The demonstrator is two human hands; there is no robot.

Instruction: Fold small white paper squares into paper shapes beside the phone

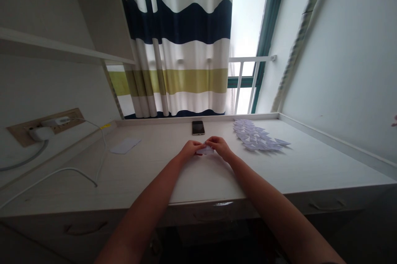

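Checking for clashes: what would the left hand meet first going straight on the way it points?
Beyond the white paper it holds, the left hand would likely meet the right hand first; they look very close, though depth is unclear.

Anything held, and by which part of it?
White paper: left hand at its left end, right hand near its top edge. Exact fingertip spots unclear.

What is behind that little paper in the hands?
Beyond the paper, a phone lies on the desk. The left hand, right hand and paper hide the spot directly behind.
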